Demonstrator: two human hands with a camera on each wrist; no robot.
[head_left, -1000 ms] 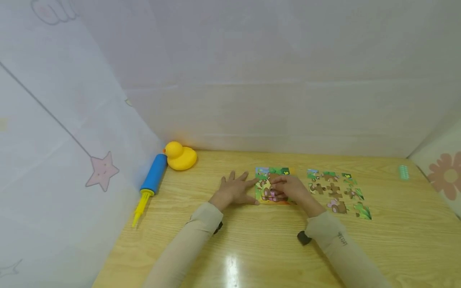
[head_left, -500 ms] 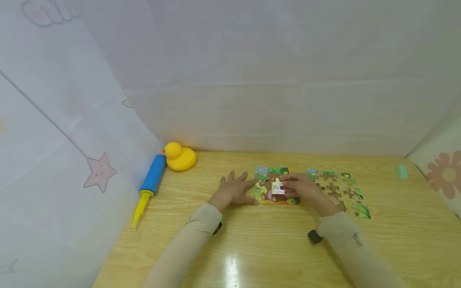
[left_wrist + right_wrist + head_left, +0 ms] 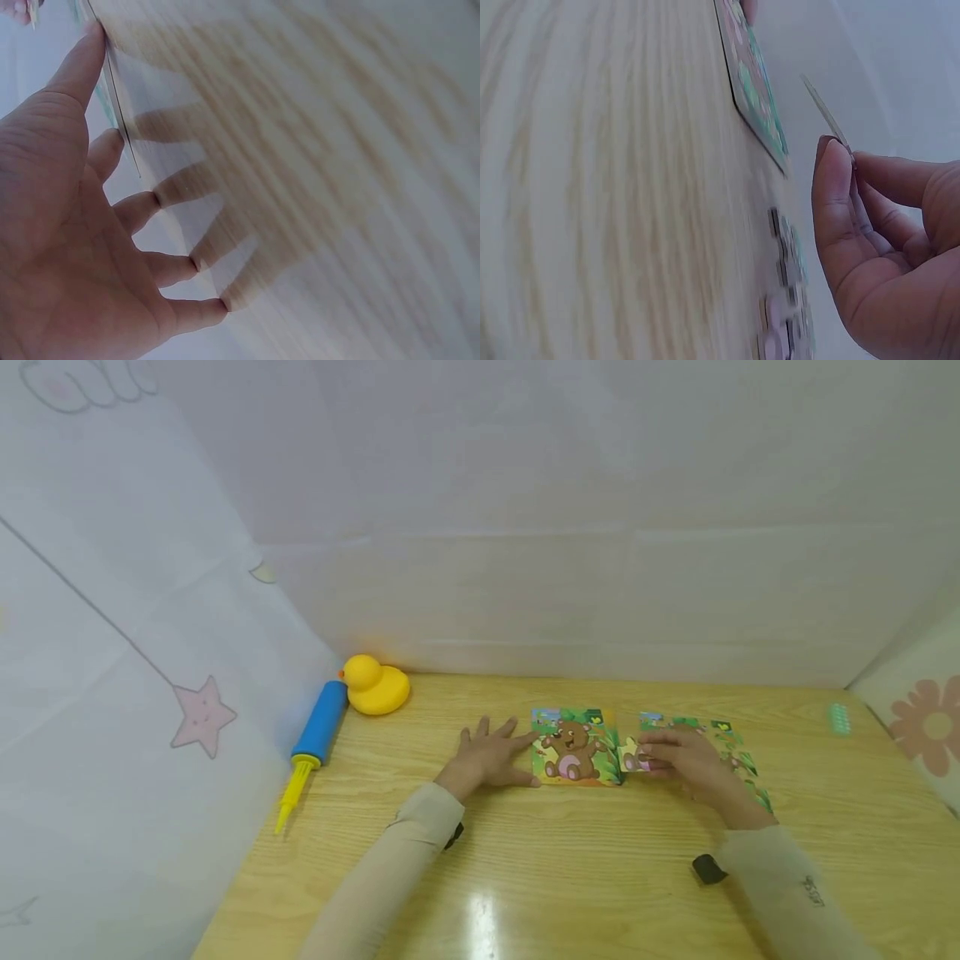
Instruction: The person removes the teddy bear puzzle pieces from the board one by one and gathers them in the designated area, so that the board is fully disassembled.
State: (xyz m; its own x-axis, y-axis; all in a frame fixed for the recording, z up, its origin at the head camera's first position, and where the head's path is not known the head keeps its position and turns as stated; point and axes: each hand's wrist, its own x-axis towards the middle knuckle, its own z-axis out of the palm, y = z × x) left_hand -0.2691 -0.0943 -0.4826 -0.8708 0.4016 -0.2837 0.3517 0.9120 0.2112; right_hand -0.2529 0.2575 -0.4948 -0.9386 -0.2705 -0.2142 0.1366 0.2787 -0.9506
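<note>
My left hand [image 3: 489, 757] lies with its fingers spread on the table, thumb and index finger at the left edge of a bear picture board [image 3: 573, 752]. In the left wrist view the fingertips [image 3: 214, 304] touch the wood. Between thumb and fingers, my right hand [image 3: 693, 768] pinches a jigsaw piece [image 3: 629, 755] printed in yellow, brown and pink. The right wrist view shows that piece [image 3: 826, 112] edge-on, raised above the table. Several loose jigsaw pieces [image 3: 722, 727] lie beyond and beneath the right hand, partly hidden by it.
A yellow rubber duck [image 3: 378, 689] sits at the back left, beside a blue hand pump [image 3: 322, 722] with a yellow nozzle. A small green item [image 3: 840, 719] lies near the far right corner. Pale printed sheets [image 3: 480, 602] wall the table's back and sides.
My right hand has carried the pinched jigsaw piece rightward, from over the bear board to beside the loose pieces, uncovering the bear picture. The left hand has stayed in place.
</note>
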